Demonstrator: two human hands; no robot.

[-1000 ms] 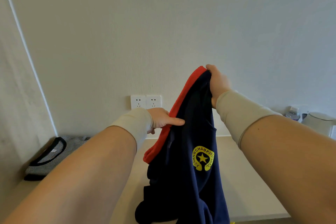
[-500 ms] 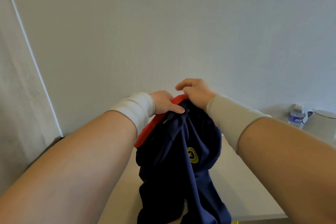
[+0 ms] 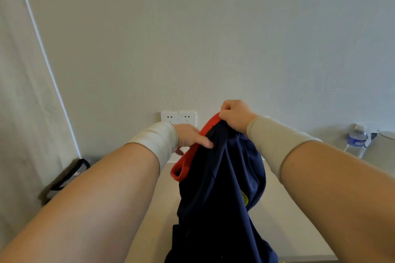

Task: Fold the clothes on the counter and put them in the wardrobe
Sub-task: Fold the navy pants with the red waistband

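**Navy garment held up over the counter**

Since half a second ago the right hand [image 3: 235,116] has lifted away from the left, raising its end of the red band, and the wall sockets [image 3: 178,117] have come back into sight behind the hands.

Hanging between both hands is the navy garment [image 3: 218,198], bunched and draping down toward the pale counter [image 3: 284,215]. Its red band [image 3: 188,160] runs up along the left edge, and a slice of a yellow badge [image 3: 244,197] shows on the right fold. Whether the lower end touches the counter cannot be told.

The right hand is clenched round the top of the red band and navy cloth, knuckles up. The left hand [image 3: 188,136] sits lower and just beside it, thumb laid across the navy cloth, pinching the band against fingers that are mostly hidden behind it. Both wrists wear pale sleeves.

At the far left, against the wall, lies a striped garment with black trim [image 3: 70,175]. At the far right stand a water bottle [image 3: 355,137] and, beside it, a white kettle [image 3: 382,147].
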